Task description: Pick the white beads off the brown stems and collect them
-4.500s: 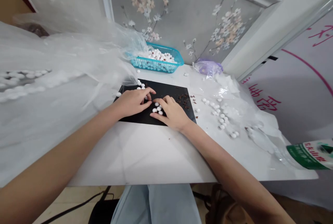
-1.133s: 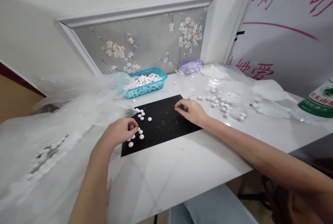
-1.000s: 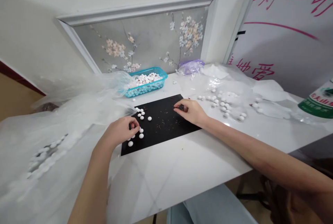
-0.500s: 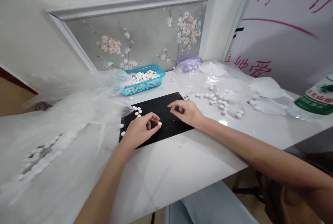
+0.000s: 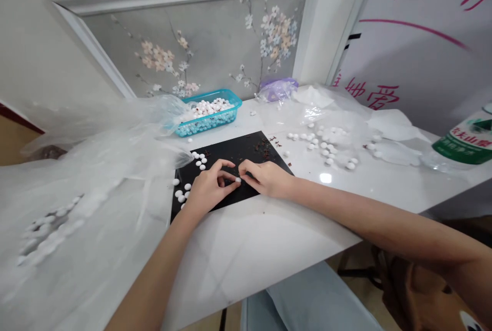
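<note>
My left hand [image 5: 211, 186] pinches a small white ball [image 5: 238, 180] between thumb and finger, just above a black mat [image 5: 215, 145]. My right hand [image 5: 268, 178] is closed in a pinch right beside the ball; whatever its fingertips hold is too small to make out. Several loose white balls [image 5: 199, 159] lie on the mat's left part, some partly behind my left hand. Tiny dark brown pieces [image 5: 265, 149] are scattered over the mat's right part.
A blue basket [image 5: 209, 124] full of white balls stands behind the mat. Clear plastic bags [image 5: 96, 167] spread over the left side. On the right lie more white balls [image 5: 326, 154] on plastic, a purple bag [image 5: 277, 89] and a large labelled bottle [image 5: 467, 139].
My right hand has moved left and down, bringing its fingertips up to the ball in my left hand. My left hand stays nearly in place, still gripping the ball.
</note>
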{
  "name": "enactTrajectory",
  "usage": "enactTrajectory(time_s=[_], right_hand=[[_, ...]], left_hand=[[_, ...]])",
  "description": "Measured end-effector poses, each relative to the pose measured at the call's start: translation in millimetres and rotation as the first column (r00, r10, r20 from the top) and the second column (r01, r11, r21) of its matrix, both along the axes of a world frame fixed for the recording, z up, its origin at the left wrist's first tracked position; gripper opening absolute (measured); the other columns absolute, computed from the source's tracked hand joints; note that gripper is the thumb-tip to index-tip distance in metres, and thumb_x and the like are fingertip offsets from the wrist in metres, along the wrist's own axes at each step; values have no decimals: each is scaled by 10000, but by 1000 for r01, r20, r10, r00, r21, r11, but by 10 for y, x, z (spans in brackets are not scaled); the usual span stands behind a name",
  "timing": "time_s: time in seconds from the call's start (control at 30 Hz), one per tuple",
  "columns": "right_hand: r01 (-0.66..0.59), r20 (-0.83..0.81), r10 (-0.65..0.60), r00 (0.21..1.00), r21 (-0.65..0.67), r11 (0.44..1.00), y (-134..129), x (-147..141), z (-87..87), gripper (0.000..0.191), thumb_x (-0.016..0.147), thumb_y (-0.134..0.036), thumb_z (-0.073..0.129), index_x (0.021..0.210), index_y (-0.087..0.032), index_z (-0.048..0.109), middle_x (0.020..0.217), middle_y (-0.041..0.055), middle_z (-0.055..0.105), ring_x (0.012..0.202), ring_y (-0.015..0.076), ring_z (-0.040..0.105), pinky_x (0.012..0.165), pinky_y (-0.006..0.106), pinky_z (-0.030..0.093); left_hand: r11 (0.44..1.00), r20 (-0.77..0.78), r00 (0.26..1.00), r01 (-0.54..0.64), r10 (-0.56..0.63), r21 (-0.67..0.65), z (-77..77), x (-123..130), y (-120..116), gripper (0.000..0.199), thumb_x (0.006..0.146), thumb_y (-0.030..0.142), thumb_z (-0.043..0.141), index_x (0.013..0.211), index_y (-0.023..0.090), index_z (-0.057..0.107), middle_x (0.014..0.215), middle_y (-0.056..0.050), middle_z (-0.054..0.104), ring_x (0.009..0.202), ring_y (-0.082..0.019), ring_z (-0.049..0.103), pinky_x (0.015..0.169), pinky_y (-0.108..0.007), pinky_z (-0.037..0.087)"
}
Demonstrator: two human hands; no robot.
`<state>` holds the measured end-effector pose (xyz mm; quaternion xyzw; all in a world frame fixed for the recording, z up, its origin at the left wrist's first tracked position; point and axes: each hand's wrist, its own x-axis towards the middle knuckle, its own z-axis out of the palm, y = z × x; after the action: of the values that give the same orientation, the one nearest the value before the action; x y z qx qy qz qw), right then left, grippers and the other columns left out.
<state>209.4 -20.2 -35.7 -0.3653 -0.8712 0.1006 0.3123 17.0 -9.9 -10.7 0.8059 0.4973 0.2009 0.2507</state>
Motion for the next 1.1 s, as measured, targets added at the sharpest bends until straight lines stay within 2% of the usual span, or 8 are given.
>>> enactTrajectory(time_s=[0.2,0.33,0.47,0.63,0.9,1.1], right_hand=[[-17,-15,16,1000,-18,1000,-7,-2,-16,55,867,-172,379,905,-202,405,756,-7,577,524,87,466,520,197,322],[-7,-55,1,998,-106,994,-27,-2,12,45,851,-172,418,886,-199,412,627,-56,483,452,71,394,494,192,294],[-20,-140,-7,990,-191,981,-30,4,27,85,816,-164,462,876,-198,412,584,-80,434,429,60,360,480,182,286],[-43,-198,-3,980,-227,973,-33,7,28,97,797,-157,468,860,-199,407,578,-85,430,428,58,349,482,183,296],[-60,-194,14,981,-231,971,-20,5,46,85,793,-154,465,838,-198,408,575,-83,421,441,60,343,489,185,287],[-50,-146,17,989,-227,973,-35,-15,62,124,767,-118,466,863,-189,430,640,-51,507,470,60,396,507,183,304]], left_hand=[[1000,6,1000,0,0,2,-1,10,-5,320,714,373,637,984,260,508,799,45,722,582,-118,564,591,-240,403],[1000,6,1000,-9,9,9,0,12,-16,315,705,364,641,967,250,509,788,39,723,570,-120,563,591,-241,402],[1000,3,1000,-16,16,18,-16,7,-10,294,702,365,640,931,240,502,792,33,726,573,-119,567,589,-239,401],[1000,9,1000,-17,16,18,-33,8,2,293,699,375,650,906,243,491,794,45,724,567,-112,566,584,-237,400],[1000,30,999,-22,22,-1,-41,7,5,303,688,384,661,877,239,474,786,47,720,569,-110,562,584,-236,406],[999,32,999,-32,31,3,-36,14,8,292,683,374,653,872,239,475,780,45,719,559,-110,564,574,-237,405]])
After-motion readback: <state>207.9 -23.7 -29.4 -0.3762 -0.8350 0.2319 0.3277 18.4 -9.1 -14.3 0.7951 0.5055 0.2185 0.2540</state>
